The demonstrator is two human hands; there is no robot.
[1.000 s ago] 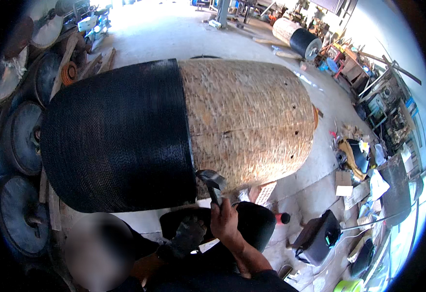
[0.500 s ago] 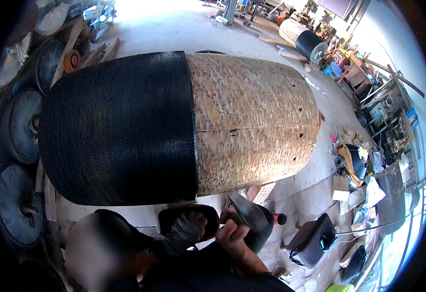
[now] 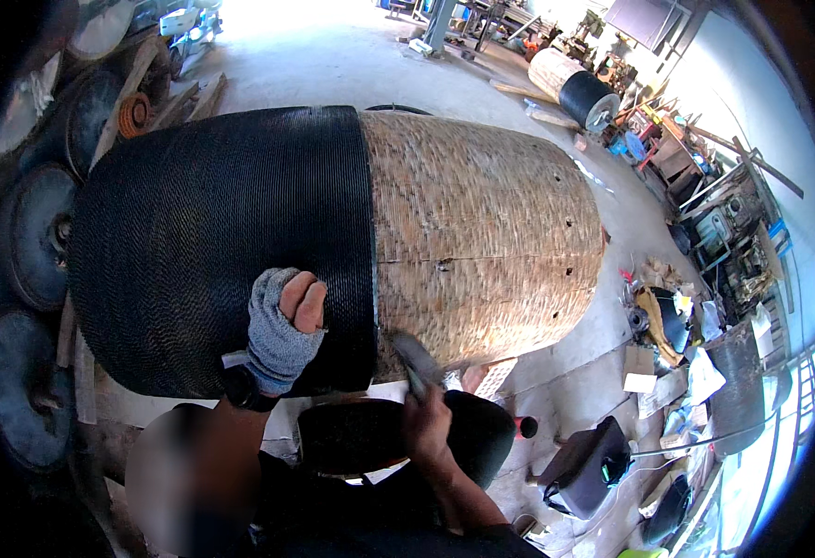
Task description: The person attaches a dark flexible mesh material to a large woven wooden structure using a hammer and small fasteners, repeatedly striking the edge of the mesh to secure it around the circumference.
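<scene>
A large barrel-shaped roller (image 3: 482,205) lies across the view; its right half is bare, tan and rough with tool marks, while fine ribbed black covering (image 3: 203,223) wraps the left half. My left hand (image 3: 287,325), in a grey glove with bare fingertips, rests against the black half near its front, fingers curled; whether something is inside them is hidden. In my right hand (image 3: 428,423) is a hatchet-like tool (image 3: 415,358) with a broad grey head, smeared by motion. Its head is at the front of the tan half, just right of the seam.
Dark discs (image 3: 40,237) of other rollers stand along the left. A dark padded seat (image 3: 586,467) and a red-capped cylinder (image 3: 526,428) are at lower right. Scraps and a cardboard box (image 3: 645,363) litter the right floor. A smaller roller (image 3: 575,88) lies far right.
My left hand has moved up and left from before the roller onto its black half. The right hand has shifted slightly left, bringing the tool's head to the tan surface near the seam.
</scene>
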